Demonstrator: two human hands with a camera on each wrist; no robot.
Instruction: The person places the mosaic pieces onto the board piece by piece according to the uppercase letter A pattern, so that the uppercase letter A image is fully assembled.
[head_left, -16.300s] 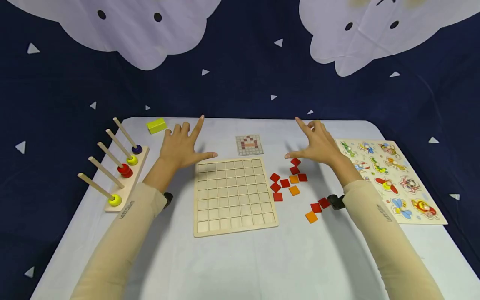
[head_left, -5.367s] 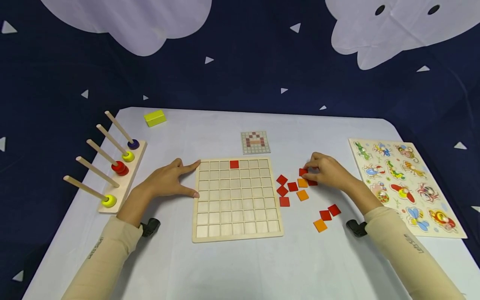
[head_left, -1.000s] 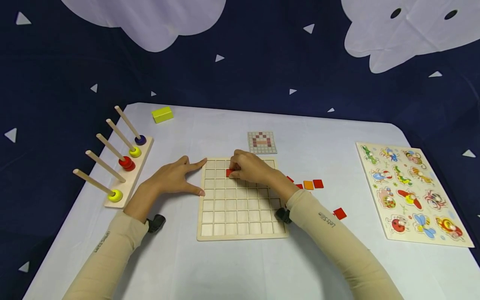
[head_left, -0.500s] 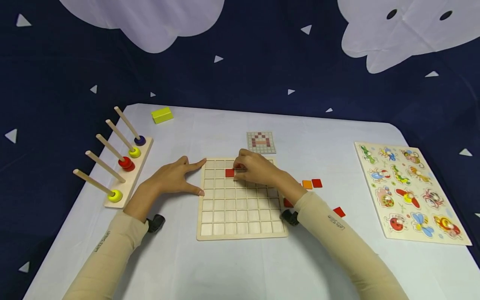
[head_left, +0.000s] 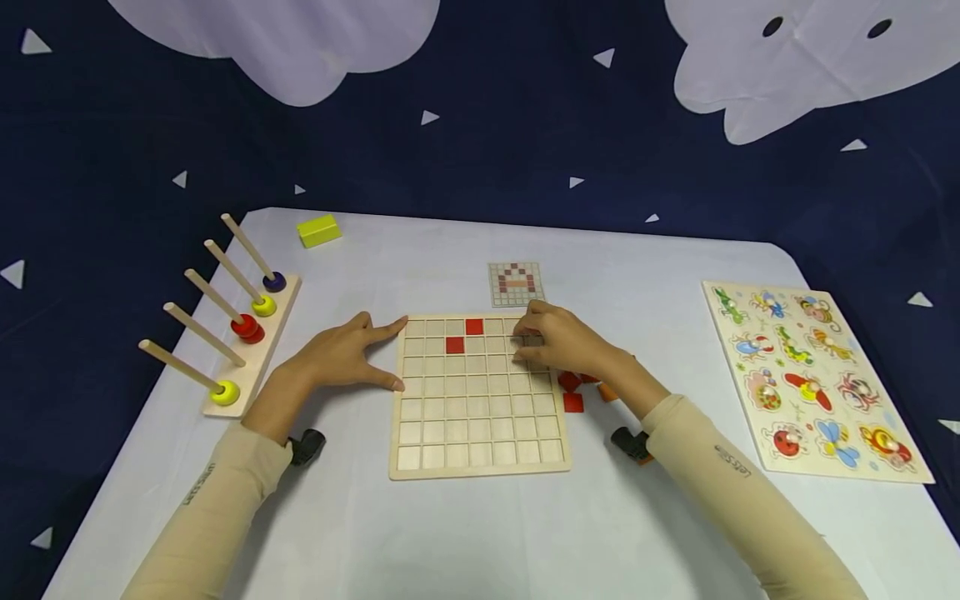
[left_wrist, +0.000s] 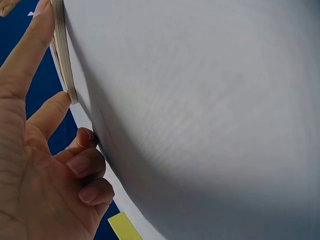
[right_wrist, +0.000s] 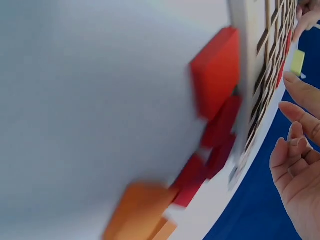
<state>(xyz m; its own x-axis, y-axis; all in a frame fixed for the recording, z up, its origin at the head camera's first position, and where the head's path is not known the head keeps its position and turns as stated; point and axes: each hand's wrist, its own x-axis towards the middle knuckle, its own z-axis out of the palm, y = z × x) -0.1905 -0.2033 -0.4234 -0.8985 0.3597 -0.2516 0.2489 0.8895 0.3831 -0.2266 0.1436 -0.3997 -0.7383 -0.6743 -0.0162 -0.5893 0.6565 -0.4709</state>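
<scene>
A wooden grid board (head_left: pixel 480 408) lies on the table with two red square tiles, one in the top row (head_left: pixel 474 327) and another in the second row (head_left: pixel 454 345). My left hand (head_left: pixel 333 358) touches the board's left edge with extended thumb and index finger. In the left wrist view, the other fingers of the left hand (left_wrist: pixel 45 170) are bent and hold nothing. Over the board's upper right part hovers my right hand (head_left: pixel 566 337), its fingers bent loosely, with nothing between them in the right wrist view. Loose red tiles (head_left: pixel 573 403) and orange tiles (right_wrist: pixel 142 207) lie beside the board, partly hidden by the right arm.
A small patterned card (head_left: pixel 514 284) lies behind the board. At left stands a peg stand (head_left: pixel 262 346) with coloured rings, and a yellow block (head_left: pixel 318 231) sits behind it. On the right is an insect puzzle board (head_left: pixel 817 383).
My right hand has let go of a red tile, which now sits in the second row, and has moved right across the board. The left hand has stayed at the board's edge.
</scene>
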